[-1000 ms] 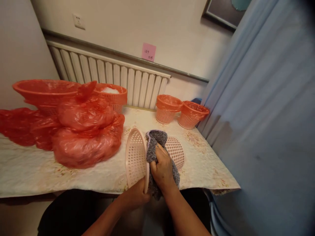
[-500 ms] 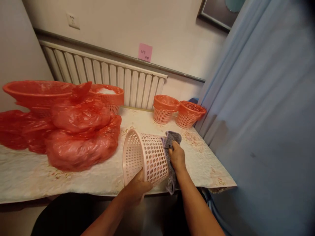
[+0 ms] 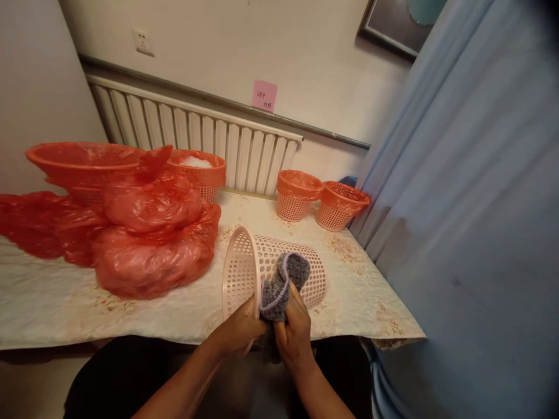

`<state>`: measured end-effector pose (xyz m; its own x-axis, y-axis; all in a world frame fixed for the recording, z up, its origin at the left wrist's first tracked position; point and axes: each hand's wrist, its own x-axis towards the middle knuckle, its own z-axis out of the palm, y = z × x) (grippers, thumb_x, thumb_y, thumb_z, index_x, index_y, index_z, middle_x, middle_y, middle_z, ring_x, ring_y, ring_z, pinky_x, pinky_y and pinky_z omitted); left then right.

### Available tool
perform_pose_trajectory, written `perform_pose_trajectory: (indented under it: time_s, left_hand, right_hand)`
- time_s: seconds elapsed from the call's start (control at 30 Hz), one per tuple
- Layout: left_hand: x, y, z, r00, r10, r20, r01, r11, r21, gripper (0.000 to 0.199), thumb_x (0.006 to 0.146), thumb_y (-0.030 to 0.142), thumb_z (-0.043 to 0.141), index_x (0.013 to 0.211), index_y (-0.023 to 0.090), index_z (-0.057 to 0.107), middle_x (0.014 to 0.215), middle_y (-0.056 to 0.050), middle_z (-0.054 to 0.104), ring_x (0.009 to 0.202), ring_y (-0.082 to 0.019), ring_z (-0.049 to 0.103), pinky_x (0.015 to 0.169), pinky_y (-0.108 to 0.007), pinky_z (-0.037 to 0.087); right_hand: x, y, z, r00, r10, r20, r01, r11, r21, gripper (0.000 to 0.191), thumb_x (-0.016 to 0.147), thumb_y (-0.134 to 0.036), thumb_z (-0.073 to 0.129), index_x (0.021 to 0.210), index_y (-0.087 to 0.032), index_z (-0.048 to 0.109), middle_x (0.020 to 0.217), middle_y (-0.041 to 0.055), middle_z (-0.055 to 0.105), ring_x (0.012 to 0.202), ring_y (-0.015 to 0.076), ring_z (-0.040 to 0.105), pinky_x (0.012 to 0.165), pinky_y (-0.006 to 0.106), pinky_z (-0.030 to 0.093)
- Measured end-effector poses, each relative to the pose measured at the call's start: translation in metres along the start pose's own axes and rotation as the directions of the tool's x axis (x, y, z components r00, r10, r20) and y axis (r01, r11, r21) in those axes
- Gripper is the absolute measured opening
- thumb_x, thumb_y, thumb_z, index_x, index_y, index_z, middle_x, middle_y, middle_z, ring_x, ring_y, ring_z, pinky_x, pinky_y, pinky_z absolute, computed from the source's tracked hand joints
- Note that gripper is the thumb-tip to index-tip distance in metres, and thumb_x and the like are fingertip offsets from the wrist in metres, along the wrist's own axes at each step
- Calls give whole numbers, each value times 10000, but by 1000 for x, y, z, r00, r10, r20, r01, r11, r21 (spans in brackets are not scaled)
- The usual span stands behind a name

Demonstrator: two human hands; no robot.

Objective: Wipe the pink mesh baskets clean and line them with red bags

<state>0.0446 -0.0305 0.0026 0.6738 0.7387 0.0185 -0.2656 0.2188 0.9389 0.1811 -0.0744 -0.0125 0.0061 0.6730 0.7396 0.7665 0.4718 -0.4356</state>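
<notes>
A pale pink perforated plastic basket [image 3: 315,273] lies on its side near the table's front edge, its open mouth facing left. My left hand [image 3: 238,329] is closed on the basket's rim at the lower front. In my right hand [image 3: 294,329] is a bunched grey cloth [image 3: 299,269] with a light purple edge. The cloth rests against the near side of the basket wall, close to the rim, and part of it hangs below my fingers. The fingertips of both hands are partly hidden.
Filled red plastic bags [image 3: 155,256] are heaped at the left, before a large red-lined basket [image 3: 82,154] and another lined basket [image 3: 209,192]. Two small lined baskets [image 3: 293,206] stand at the back right. A blue curtain [image 3: 458,203] borders the right side; a radiator [image 3: 209,137] is behind.
My right hand has moved the cloth left and toward me, from the basket's base end to near its rim. My left hand keeps its hold on the rim. The view has shifted slightly.
</notes>
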Motion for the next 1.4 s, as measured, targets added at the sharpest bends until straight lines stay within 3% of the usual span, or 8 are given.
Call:
perform_pose_trajectory:
  time_s: [0.13,0.4,0.63,0.73,0.87,1.07,1.23,1.4]
  left_hand:
    - [-4,-10,-5,996,66,68,-75,988,138,664,572,-2,565,1207,190,590,1042,-22,703,1081,-265,587,991,-391,438]
    - [-10,-34,-19,986,35,162,-96,917,386,524,726,84,567,1240,182,587,1153,-59,690,1169,-288,546,1037,-432,412]
    - [4,6,5,998,48,-49,-42,993,114,608,604,54,609,1199,167,564,1060,-56,702,1025,-265,630,932,-399,492]
    - [8,14,19,997,37,-67,-41,997,-67,607,579,67,595,1177,165,574,1083,-65,706,1096,-283,611,982,-419,464]
    - [6,10,22,1000,27,-15,-29,981,-192,662,567,87,610,1222,171,560,1216,-86,669,1220,-298,546,1091,-464,366]
    - [2,11,15,999,40,12,-38,991,-126,672,570,62,591,1231,179,577,1202,-86,687,1272,-318,502,1131,-502,296]
    - [2,16,14,997,59,43,-54,992,-113,673,563,62,567,1228,161,574,1239,-85,664,1280,-300,489,1129,-479,306]
    - [3,6,1,996,51,77,-52,999,7,660,571,62,556,1221,171,574,1212,-61,669,1195,-286,542,1085,-467,358]
  right_hand:
    - [31,-14,2,994,-109,30,110,993,-40,663,661,-13,410,1303,-124,531,1298,120,587,1343,257,416,1097,474,390]
    - [79,-8,9,998,-6,56,9,999,-51,537,667,-3,415,1136,-150,632,1210,103,641,1244,240,516,1098,438,399]
    - [66,-7,12,1000,1,25,0,998,-61,588,658,-8,413,1198,-139,604,1262,112,610,1275,237,489,1116,428,373]
    - [70,14,9,998,31,58,-26,996,-83,641,654,-18,419,1262,-150,574,1295,96,595,1296,230,467,1128,416,353]
    - [82,72,-5,977,206,48,-194,964,-182,565,702,-59,432,1230,-172,599,1278,94,606,1234,234,517,1079,407,389]
    - [64,129,-32,877,441,-192,-480,819,-314,374,747,-137,422,1043,-127,650,1054,137,674,1011,263,612,930,408,466]
    - [8,96,-13,862,334,-380,-431,879,-205,394,771,-120,406,1103,-135,618,1172,153,629,1154,279,555,987,464,435]
    - [-11,26,12,984,117,-132,-131,986,-107,525,795,-64,398,1293,-162,532,1295,129,582,1338,257,421,1076,487,393]
